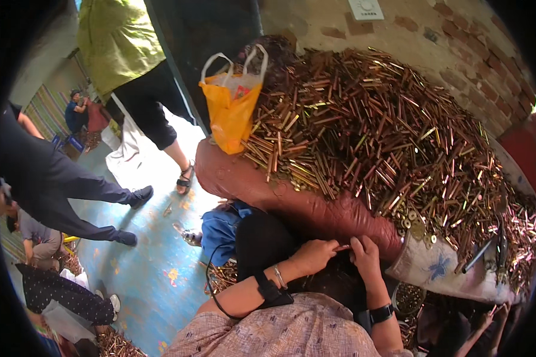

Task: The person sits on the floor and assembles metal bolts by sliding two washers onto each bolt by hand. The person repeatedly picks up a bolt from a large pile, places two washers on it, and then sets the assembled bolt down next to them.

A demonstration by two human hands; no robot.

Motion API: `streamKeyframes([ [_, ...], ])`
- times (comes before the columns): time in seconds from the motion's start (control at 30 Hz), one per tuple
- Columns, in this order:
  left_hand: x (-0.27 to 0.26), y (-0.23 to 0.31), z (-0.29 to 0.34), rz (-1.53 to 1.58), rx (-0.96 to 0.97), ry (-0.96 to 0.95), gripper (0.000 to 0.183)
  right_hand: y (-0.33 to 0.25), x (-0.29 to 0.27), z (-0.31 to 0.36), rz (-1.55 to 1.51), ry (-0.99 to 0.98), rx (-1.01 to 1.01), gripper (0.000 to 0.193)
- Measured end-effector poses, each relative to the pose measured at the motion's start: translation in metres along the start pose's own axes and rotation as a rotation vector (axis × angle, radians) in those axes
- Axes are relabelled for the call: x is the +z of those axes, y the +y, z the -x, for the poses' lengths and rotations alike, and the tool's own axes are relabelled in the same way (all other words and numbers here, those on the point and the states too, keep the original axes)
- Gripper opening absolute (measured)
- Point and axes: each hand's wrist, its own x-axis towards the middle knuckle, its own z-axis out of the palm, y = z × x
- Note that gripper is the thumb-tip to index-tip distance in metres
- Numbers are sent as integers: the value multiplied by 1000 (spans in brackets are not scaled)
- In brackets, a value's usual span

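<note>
While the left hand (315, 257) grips a slim, reddish-copper rod (343, 247) just before the brown bolster (333, 217), the right hand (365, 254) curls at its tip, hold unclear. Glinting rods (375, 128) lie heaped beyond the bolster.

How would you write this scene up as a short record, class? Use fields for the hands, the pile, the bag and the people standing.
Left hand: holds a small rod
Left hand position: in front of the pile
Rod: short, reddish
Right hand: at the rod's other end; contact unclear
Pile: many thin metallic pieces
Bag: orange, white handles, beside the pile
Standing: person in dark trousers, person in yellow-green top
Floor: blue, patterned
</note>
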Motion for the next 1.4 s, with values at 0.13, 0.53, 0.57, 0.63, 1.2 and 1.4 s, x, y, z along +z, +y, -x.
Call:
streamKeyframes([
  [0.13,-3,1,1,-20,-38,-18,16,1,2,-2,-79,-32,-48,11],
  [0.53,11,-15,-3,-181,-143,-312,20,-11,14,-32,505,127,-360,14],
  [0.57,11,-17,-4,-156,-146,-333,21,-14,16,-38,517,116,-345,15],
  [0.63,6,-20,-10,-137,-65,-203,23,-20,22,-51,536,127,-384,17],
  [1.2,-103,-53,-94,-618,-130,296,34,-37,79,-144,889,144,-353,41],
  [1.4,-115,-60,-96,-572,-225,219,36,-33,43,-129,1001,197,-230,38],
])
